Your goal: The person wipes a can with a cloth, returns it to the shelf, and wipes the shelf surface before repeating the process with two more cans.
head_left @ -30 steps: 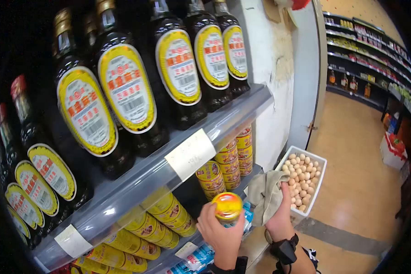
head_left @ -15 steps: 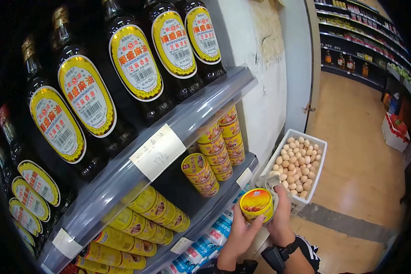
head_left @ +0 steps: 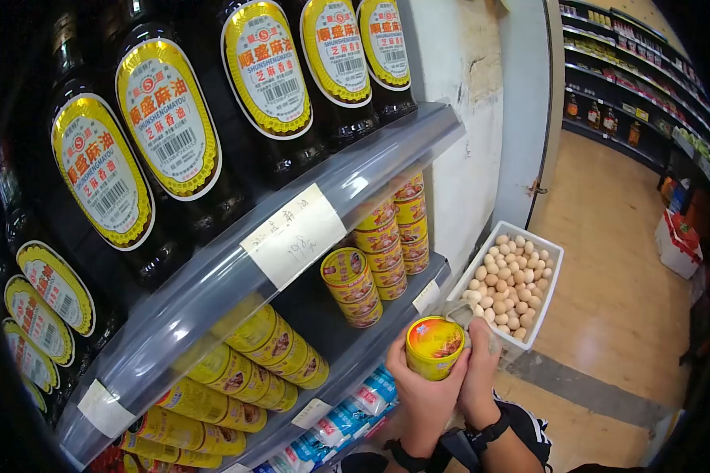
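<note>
"Left hand (head_left: pixel 427 394), what does it hold?"

"It grips one yellow can (head_left: pixel 435 351), near, with the top facing up. Right hand (head_left: pixel 480 378) is closed on a grey cloth (head_left: pixel 460 312); its fingers are partly hidden."

"And what has changed?"

"One second ago, can and cloth were apart. Now they are together, so both hands are busy at one can. Stacked cans (head_left: pixel 349 282) stand left; the egg box (head_left: pixel 551 281) is farther right."
</note>
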### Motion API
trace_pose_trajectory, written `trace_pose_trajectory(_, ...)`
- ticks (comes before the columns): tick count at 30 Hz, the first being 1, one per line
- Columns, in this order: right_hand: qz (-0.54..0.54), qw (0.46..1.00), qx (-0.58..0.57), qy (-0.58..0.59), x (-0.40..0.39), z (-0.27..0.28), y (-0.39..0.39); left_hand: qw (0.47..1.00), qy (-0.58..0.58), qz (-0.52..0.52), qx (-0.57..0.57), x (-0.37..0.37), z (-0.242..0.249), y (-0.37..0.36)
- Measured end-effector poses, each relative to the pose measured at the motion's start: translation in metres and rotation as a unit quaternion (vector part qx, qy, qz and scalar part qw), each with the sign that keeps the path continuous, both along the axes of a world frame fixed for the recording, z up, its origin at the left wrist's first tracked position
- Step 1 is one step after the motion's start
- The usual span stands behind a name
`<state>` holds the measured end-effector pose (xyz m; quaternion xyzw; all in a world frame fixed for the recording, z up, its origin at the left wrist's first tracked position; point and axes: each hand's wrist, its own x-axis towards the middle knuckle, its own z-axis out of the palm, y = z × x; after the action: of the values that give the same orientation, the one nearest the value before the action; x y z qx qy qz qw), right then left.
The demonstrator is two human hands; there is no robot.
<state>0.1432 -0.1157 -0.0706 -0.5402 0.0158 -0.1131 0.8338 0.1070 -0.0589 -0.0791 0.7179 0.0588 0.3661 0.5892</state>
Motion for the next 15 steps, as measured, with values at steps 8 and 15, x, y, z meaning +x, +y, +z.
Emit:
trace_pose_trajectory(8, -0.001, 0.966, 0.246, 0.085, 0.022, -0.003, -0.026, 0.904, 0.052, -0.325, -0.272, -0.008, 0.013, 0.02)
trace_pose_trajectory(15, 0.0, 0.989, 0.14, 0.045, 0.011, -0.01, -0.025, 0.919, 0.107, -0.335, -0.178, 0.005, 0.0, 0.016)
